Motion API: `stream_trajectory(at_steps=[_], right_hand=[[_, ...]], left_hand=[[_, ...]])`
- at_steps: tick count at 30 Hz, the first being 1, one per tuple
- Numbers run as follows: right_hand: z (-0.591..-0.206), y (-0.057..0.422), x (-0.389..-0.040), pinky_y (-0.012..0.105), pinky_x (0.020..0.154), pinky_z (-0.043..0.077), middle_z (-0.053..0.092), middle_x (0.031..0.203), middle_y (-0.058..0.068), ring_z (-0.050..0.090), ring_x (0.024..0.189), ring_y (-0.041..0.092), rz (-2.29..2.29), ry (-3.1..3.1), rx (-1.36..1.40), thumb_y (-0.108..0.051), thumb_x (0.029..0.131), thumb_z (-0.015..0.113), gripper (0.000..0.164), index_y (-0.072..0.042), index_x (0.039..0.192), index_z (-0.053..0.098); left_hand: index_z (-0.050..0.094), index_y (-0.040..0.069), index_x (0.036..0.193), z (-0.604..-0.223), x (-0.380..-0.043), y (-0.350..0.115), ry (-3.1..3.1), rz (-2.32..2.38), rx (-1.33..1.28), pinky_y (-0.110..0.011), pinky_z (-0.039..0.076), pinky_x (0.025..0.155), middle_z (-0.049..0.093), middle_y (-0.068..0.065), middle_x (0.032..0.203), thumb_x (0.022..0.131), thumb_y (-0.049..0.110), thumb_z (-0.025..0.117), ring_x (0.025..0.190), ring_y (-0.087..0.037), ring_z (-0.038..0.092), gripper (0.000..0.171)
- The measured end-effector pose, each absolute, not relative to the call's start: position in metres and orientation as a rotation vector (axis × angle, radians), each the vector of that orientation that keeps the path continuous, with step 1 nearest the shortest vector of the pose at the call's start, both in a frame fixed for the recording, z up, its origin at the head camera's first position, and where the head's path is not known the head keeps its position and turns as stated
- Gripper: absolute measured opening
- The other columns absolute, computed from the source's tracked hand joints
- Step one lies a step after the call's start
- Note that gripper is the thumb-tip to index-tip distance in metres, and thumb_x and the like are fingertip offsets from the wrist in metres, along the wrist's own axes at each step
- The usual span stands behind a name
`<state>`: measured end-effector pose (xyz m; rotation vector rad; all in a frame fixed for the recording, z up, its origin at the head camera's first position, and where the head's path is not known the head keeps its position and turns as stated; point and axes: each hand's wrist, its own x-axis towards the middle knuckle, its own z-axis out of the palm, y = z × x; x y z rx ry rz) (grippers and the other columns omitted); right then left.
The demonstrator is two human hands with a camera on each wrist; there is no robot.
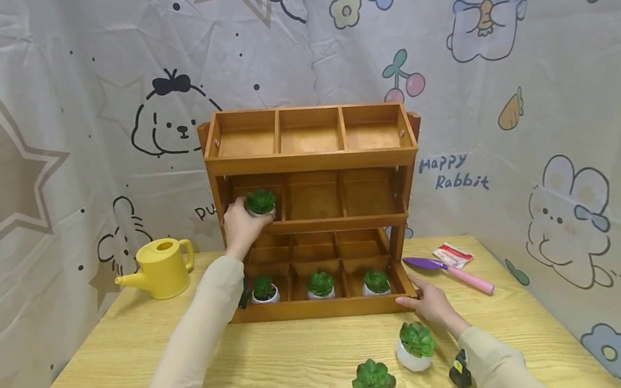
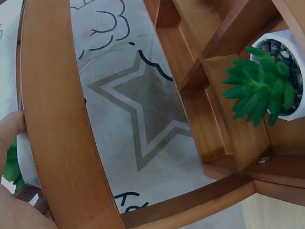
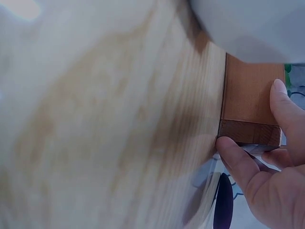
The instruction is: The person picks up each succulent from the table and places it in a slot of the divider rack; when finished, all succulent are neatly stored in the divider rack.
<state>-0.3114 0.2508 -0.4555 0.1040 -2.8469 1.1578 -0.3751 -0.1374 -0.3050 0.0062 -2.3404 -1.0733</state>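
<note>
My left hand (image 1: 244, 227) holds a small potted succulent (image 1: 261, 202) in the left compartment of the middle tier of a wooden shelf (image 1: 313, 225). In the left wrist view, that white pot (image 2: 28, 160) shows only partly behind a shelf board. The right hand (image 1: 432, 300) grips the shelf's lower front right corner, its thumb (image 3: 280, 95) against the front board. On the bottom tier stand three potted succulents, left (image 1: 264, 290), middle (image 1: 320, 285) and right (image 1: 376, 282), one per compartment. Two more, a nearer one (image 1: 373, 385) and a farther one (image 1: 415, 345), stand on the table before the shelf.
A yellow watering can (image 1: 163, 271) stands left of the shelf. On the right lie a trowel (image 1: 470, 278) with a purple blade and pink handle, and a red-and-white packet (image 1: 453, 255). Patterned cloth (image 1: 503, 109) hangs behind and beside the table (image 1: 109, 359).
</note>
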Motion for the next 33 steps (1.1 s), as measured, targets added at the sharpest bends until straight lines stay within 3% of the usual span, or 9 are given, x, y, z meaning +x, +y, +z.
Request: stream_trajectory(at_steps=[11,19,33], right_hand=[[-0.4566,0.2515,-0.3123,0.026,0.054,0.044,0.068,0.088,0.014,0.052,0.058,0.012,1.182,-2.842,0.095,-0.032,0.085,0.072,0.081,0.004,0.146,0.032],[-0.4576,0.2519,-0.3124,0.027,0.056,0.045,0.065,0.081,0.009,0.053,0.057,0.012,1.164,-2.847,0.088,-0.033,0.084,0.072,0.082,0.004,0.146,0.033],[-0.4576,0.2526,-0.3129,0.027,0.055,0.044,0.067,0.087,0.011,0.052,0.059,0.012,1.151,-2.85,0.098,-0.033,0.085,0.072,0.081,0.004,0.146,0.033]], left_hand=[[0.05,-0.005,0.127,-0.3054,-0.3726,-0.1353,-2.352,-1.102,0.017,-0.051,0.044,0.096,0.048,-0.026,0.122,0.075,0.029,0.078,0.112,-0.041,0.049,0.068],[0.048,-0.007,0.127,-0.3049,-0.3722,-0.1342,-2.375,-1.107,0.045,-0.052,0.043,0.097,0.047,-0.027,0.123,0.076,0.03,0.078,0.113,-0.041,0.048,0.07],[0.045,-0.008,0.128,-0.3053,-0.3713,-0.1331,-2.378,-1.097,0.023,-0.053,0.04,0.1,0.046,-0.028,0.125,0.077,0.031,0.077,0.116,-0.041,0.045,0.071]])
